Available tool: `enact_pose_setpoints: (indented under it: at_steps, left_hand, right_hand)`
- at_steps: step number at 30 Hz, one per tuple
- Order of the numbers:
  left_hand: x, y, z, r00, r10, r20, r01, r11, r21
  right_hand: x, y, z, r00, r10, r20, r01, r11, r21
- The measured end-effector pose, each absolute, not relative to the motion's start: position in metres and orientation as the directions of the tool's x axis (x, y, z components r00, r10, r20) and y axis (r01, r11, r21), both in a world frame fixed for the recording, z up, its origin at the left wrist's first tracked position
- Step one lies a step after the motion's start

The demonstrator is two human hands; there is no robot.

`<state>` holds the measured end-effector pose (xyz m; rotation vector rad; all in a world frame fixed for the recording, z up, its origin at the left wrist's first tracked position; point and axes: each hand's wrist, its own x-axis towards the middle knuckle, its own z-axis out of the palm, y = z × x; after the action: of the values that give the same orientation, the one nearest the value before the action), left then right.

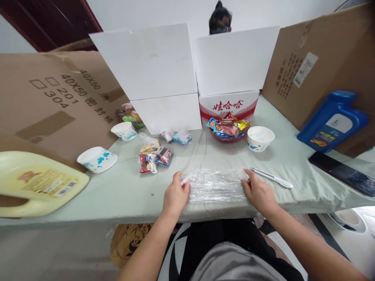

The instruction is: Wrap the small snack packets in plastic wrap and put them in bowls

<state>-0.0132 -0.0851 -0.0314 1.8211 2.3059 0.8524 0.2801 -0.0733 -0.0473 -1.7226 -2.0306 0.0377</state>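
Note:
A sheet of clear, crinkled plastic point(216, 185) lies stretched across the table's front edge. My left hand point(177, 193) pinches its left end between thumb and fingers. At the opposite end, my right hand point(259, 191) grips the plastic the same way. Just past my right hand rests a white pen-like tool point(272, 178), perhaps a utility knife. Beyond my left hand sit several small packets, among them a red snack packet point(148, 164) and a dark one point(164, 156). Behind the plastic stands a bowl point(228, 136) heaped with wrapped snacks.
White paper cups point(260, 138) stand or lie on both sides. A yellow jug point(41, 183) is at left; a blue bottle point(331, 121) and a phone point(342, 171) are at right. Cardboard boxes point(322, 70) and white panels point(146, 62) wall the table. Someone's head shows behind.

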Motion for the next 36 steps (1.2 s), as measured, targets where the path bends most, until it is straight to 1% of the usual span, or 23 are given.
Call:
enact_pose_setpoints:
  at_steps: [3,7,8,10,11,13,14,16,17,19,21,23,24,25,27,29,30,31,33,36]
  left_hand:
    - [-0.015,-0.084,-0.035,-0.282,0.916,0.286,0.891,0.139,0.433]
    - [-0.023,-0.085,-0.035,-0.280,0.901,0.332,0.923,0.157,0.351]
    - [-0.025,-0.086,-0.034,-0.284,0.886,0.366,0.934,0.169,0.315]
    - [-0.025,-0.087,-0.028,-0.260,0.837,0.481,0.956,0.155,0.247]
    - [-0.022,-0.087,-0.025,-0.217,0.809,0.546,0.968,0.108,0.225]
    - [-0.011,-0.088,-0.021,-0.048,0.781,0.622,0.978,-0.089,0.188]
    - [-0.004,-0.088,-0.020,0.075,0.787,0.612,0.959,-0.224,0.171]
    - [0.012,-0.088,-0.021,0.327,0.805,0.496,0.876,-0.455,0.160]
    - [0.019,-0.089,-0.024,0.418,0.810,0.411,0.838,-0.518,0.169]
    - [0.027,-0.090,-0.031,0.493,0.830,0.262,0.816,-0.545,0.192]
    - [0.029,-0.092,-0.038,0.483,0.857,0.181,0.834,-0.513,0.204]
    - [0.028,-0.094,-0.042,0.473,0.867,0.156,0.842,-0.497,0.209]
    - [0.027,-0.094,-0.042,0.472,0.868,0.156,0.843,-0.496,0.209]
    - [0.026,-0.095,-0.043,0.472,0.867,0.159,0.842,-0.497,0.209]
    - [0.026,-0.095,-0.041,0.472,0.866,0.163,0.843,-0.498,0.205]
    - [0.028,-0.095,-0.039,0.473,0.868,0.155,0.846,-0.496,0.195]
    - [0.028,-0.095,-0.038,0.471,0.870,0.145,0.850,-0.492,0.188]
    - [0.028,-0.095,-0.037,0.465,0.875,0.134,0.857,-0.483,0.179]
    - [0.024,-0.096,-0.038,0.428,0.896,0.117,0.883,-0.442,0.159]
    - [0.007,-0.099,-0.042,0.367,0.920,0.135,0.913,-0.384,0.135]
  right_hand:
    - [0.278,-0.074,-0.050,-0.118,0.935,0.335,0.952,0.203,-0.231]
    - [0.278,-0.073,-0.052,-0.134,0.935,0.328,0.958,0.207,-0.200]
    - [0.278,-0.072,-0.052,-0.135,0.935,0.327,0.958,0.208,-0.199]
    - [0.277,-0.072,-0.053,-0.136,0.937,0.323,0.957,0.209,-0.201]
    - [0.277,-0.072,-0.054,-0.139,0.937,0.319,0.956,0.211,-0.203]
    - [0.275,-0.073,-0.054,-0.140,0.940,0.310,0.957,0.209,-0.203]
    - [0.274,-0.073,-0.054,-0.140,0.943,0.303,0.958,0.206,-0.200]
    - [0.274,-0.073,-0.051,-0.144,0.949,0.280,0.961,0.202,-0.189]
    - [0.276,-0.073,-0.048,-0.148,0.953,0.264,0.964,0.199,-0.179]
    - [0.285,-0.071,-0.040,-0.136,0.965,0.225,0.974,0.172,-0.149]
    - [0.296,-0.069,-0.030,-0.086,0.973,0.215,0.987,0.112,-0.114]
    - [0.302,-0.069,-0.018,-0.070,0.961,0.267,0.990,0.099,-0.098]
    - [0.302,-0.069,-0.014,-0.098,0.946,0.307,0.986,0.135,-0.100]
    - [0.299,-0.070,-0.011,-0.156,0.925,0.345,0.974,0.203,-0.104]
    - [0.285,-0.072,-0.011,-0.331,0.866,0.374,0.914,0.393,-0.101]
    - [0.267,-0.072,-0.020,-0.494,0.807,0.323,0.833,0.546,-0.088]
    - [0.260,-0.072,-0.026,-0.547,0.790,0.276,0.805,0.587,-0.085]
    - [0.254,-0.071,-0.032,-0.573,0.787,0.230,0.793,0.603,-0.088]
    - [0.247,-0.069,-0.044,-0.570,0.805,0.166,0.801,0.589,-0.103]
    - [0.248,-0.066,-0.049,-0.559,0.819,0.132,0.811,0.573,-0.120]
